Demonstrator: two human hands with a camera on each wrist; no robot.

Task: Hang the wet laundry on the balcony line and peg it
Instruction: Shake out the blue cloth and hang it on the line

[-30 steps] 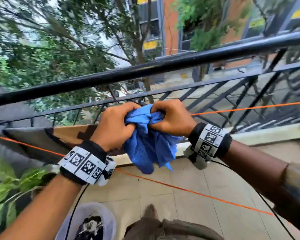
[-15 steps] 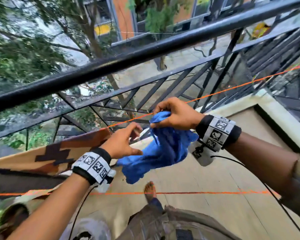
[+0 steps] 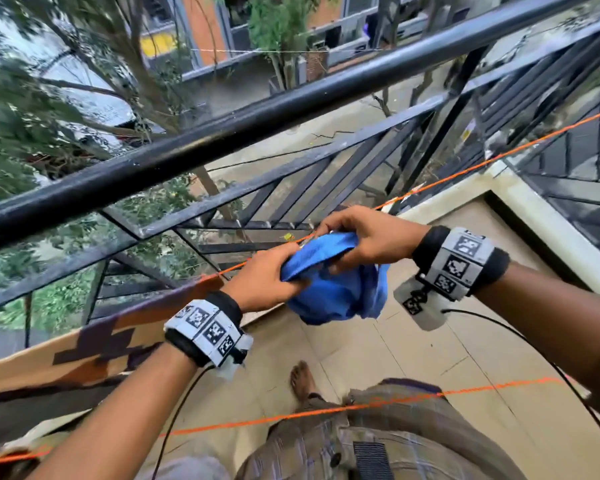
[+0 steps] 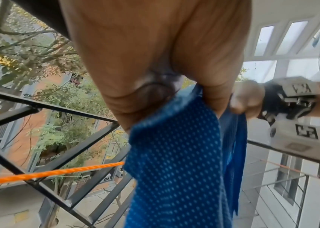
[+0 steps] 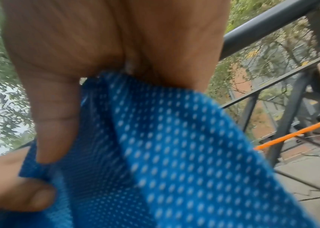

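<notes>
Both hands are working at the far orange line (image 3: 465,173), just inside the black railing (image 3: 257,123). The left hand (image 3: 262,282) is gripping the left end of a blue mesh cloth (image 3: 333,292), fingers curled round a bunched edge; the left wrist cam is showing thumb & fingers pinching the dotted fabric (image 4: 174,162), w/ the rest hanging straight down. The right hand (image 3: 371,237) is pinching the cloth's top edge a bit further right, fingers curled over it & thumb under; in the right wrist cam the fabric (image 5: 174,154) is draping down from that pinch. Top edge is sitting right at the line between the 2 hands; can't tell if it's folded over the line or just held against it. Most of the cloth is sagging in a bundle below the hands.

To the left on the same line, a tan & brown patterned cloth (image 3: 94,341) is hanging. A 2nd orange line (image 3: 395,401) is crossing nearer the person, above the tiled floor (image 3: 413,348) & a bare foot (image 3: 302,377).
</notes>
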